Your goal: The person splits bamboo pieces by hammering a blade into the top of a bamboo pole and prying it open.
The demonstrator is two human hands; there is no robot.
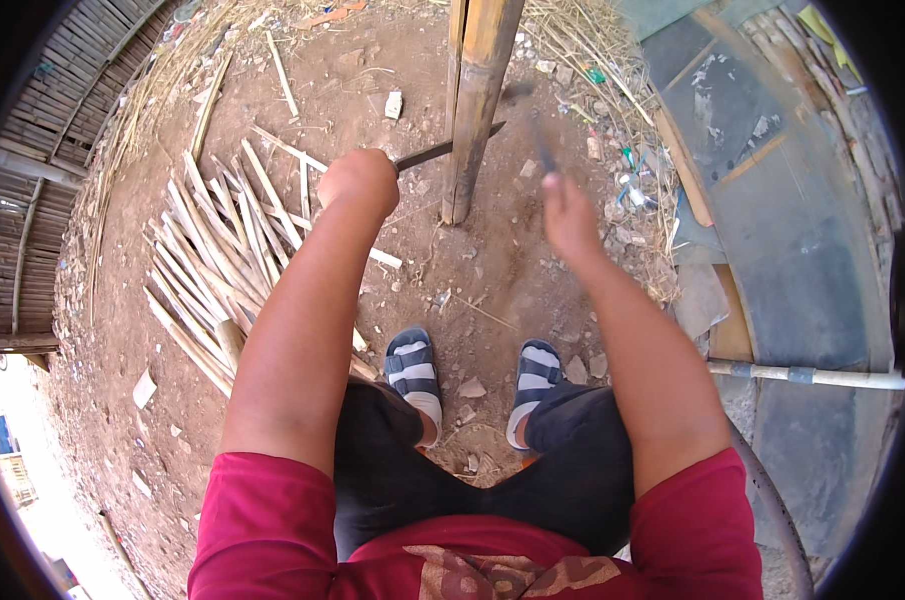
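Note:
My left hand (361,183) is closed round the handle of a long dark knife (426,155). The knife's blade runs crosswise into an upright bamboo pole (478,120), and its tip sticks out on the right side. A lengthwise split shows in the pole above the blade, and the pole's lower end stands on the dirt. To the right of the pole, my right hand (573,220) is closed on a dark tool (544,145). Motion smears this tool, so its exact kind does not show; it is apart from the knife and the pole.
A heap of split bamboo strips (213,250) lies on the ground at left, with loose strips near it. My sandalled feet (413,365) are below the pole. Dark sheets (803,230) and a pale pole (813,376) lie at right, beside straw and litter (633,190).

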